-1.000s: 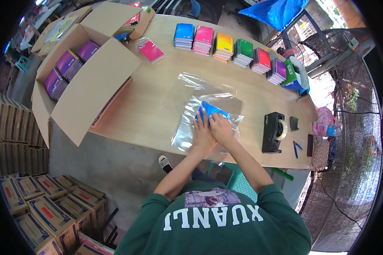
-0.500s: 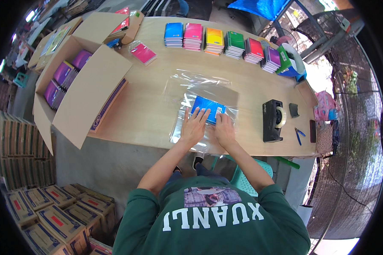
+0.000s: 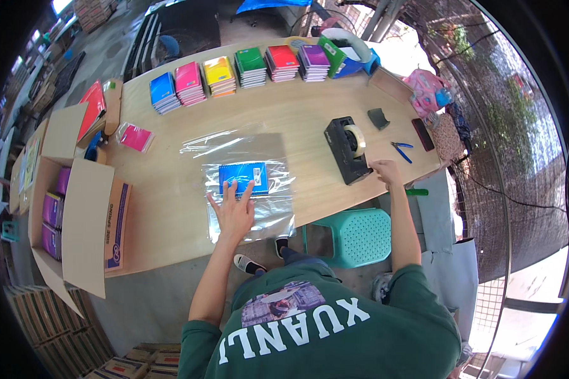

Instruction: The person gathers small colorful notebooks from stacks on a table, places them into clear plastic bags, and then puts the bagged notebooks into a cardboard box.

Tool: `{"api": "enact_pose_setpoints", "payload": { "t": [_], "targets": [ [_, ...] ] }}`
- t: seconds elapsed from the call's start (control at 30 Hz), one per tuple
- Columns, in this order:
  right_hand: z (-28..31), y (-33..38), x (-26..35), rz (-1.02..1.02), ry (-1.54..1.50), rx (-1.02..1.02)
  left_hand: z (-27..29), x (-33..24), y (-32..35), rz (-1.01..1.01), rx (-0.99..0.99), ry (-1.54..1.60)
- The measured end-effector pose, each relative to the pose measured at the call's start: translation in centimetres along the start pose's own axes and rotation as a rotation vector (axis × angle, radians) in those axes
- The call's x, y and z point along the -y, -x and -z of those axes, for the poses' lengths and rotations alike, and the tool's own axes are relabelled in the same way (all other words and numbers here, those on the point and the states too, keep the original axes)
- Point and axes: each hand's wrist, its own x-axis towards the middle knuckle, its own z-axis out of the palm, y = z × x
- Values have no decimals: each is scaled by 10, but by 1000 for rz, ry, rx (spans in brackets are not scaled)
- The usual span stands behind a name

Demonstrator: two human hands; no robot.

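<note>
One notebook (image 3: pixel 241 172) lies amid plastic (image 3: pixel 272 224), left of the dispenser (image 3: pixel 338 145), under the left hand (image 3: pixel 236 213), fingers spread; the right hand (image 3: pixel 387 171) curls at the dispenser's near end, its pinch unclear.

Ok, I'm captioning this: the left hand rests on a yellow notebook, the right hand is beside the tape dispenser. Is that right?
Only the colour is wrong: the head view shows the left hand on a blue notebook. The right hand is beside the tape dispenser.

Large white capitals cross the green shirt (image 3: pixel 348 341) at six o'clock. Dark capitals and a small emblem mark the cardboard carton (image 3: pixel 118 218) at nine o'clock.
</note>
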Motion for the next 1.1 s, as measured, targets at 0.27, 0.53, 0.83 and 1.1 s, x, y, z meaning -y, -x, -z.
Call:
{"api": "enact_pose_setpoints", "payload": {
  "t": [0.27, 0.53, 0.83, 1.1],
  "targets": [
    [-3, 8, -20, 46, -99, 7, 5, -1, -1, 9, 42, -16],
    [-89, 64, -71, -490, -1216, 202, 10, 0, 3, 31, 85, 10],
    [-259, 123, 172, 749, 333, 1000, -8, 10, 11, 69, 1, 149],
    [-310, 85, 166, 1005, 1026, 698, 10, 17, 15, 32, 96, 238]
  ]
}}
